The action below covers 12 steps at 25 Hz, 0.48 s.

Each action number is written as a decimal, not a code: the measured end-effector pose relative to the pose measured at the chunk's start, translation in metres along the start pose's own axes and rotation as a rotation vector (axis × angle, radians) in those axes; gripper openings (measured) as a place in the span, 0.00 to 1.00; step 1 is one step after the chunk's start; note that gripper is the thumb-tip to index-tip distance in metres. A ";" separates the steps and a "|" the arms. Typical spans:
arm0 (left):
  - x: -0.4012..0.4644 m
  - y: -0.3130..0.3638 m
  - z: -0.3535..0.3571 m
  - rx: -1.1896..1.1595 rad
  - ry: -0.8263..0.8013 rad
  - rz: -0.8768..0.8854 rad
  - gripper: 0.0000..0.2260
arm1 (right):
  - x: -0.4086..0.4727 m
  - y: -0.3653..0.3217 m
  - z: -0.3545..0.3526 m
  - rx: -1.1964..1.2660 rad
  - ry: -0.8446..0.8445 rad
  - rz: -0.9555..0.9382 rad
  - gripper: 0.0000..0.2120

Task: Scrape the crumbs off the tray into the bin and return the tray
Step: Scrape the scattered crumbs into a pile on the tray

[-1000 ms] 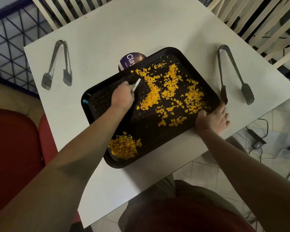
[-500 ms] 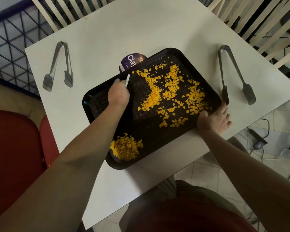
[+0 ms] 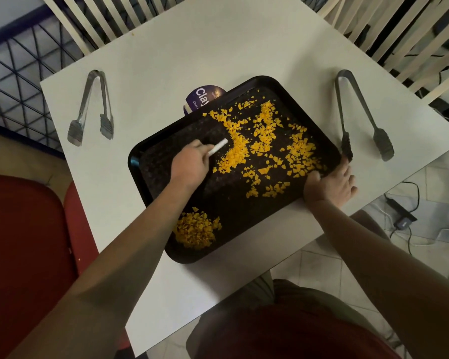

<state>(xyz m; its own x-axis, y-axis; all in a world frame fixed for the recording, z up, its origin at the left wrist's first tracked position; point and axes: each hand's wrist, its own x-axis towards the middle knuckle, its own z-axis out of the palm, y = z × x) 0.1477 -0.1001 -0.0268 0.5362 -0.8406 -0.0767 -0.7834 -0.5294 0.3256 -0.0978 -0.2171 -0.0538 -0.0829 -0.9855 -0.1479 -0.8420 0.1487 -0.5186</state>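
Gathering the crumbs is the step in hand, and it looks roughly a third done: one tidy heap (image 3: 195, 230) sits in the near corner of the black tray (image 3: 151, 154), while most of the orange crumbs (image 3: 264, 141) lie scattered over the far and right part. The left hand (image 3: 191, 164) has its fingers curled round a thin white scraper (image 3: 218, 147), whose free end points at the nearest band of crumbs. The right hand (image 3: 330, 186) grips the tray's right near edge, thumb on the rim, fingers underneath and out of sight.

To do this well, I would set the scraper's edge flat on the tray just beyond the band and draw it toward the heap in long, low strokes, overlapping each pass so that no line of bits is left behind. Light flakes like these will probably skip if the stroke is quick, so slow and steady suits. The right hand should press the tray down on the white counter (image 3: 244, 42); it overhangs nothing yet, but it may slide. No bin shows in view, so the carry comes later. Two pairs of metal tongs, left (image 3: 91, 110) and right (image 3: 360, 112), lie clear of the work.
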 end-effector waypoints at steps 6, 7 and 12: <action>-0.002 0.007 -0.002 0.070 -0.063 -0.013 0.16 | -0.001 0.000 -0.001 0.006 0.011 0.008 0.39; -0.007 0.014 -0.001 0.081 -0.092 0.038 0.16 | -0.001 0.000 -0.001 0.004 0.008 0.010 0.39; -0.023 0.017 -0.001 0.137 -0.027 0.067 0.17 | 0.000 0.002 0.000 -0.002 -0.003 -0.003 0.35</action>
<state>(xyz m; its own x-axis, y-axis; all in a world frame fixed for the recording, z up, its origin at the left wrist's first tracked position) 0.1228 -0.0899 -0.0186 0.4739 -0.8765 -0.0848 -0.8539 -0.4810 0.1989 -0.0992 -0.2172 -0.0547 -0.0788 -0.9856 -0.1493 -0.8434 0.1458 -0.5171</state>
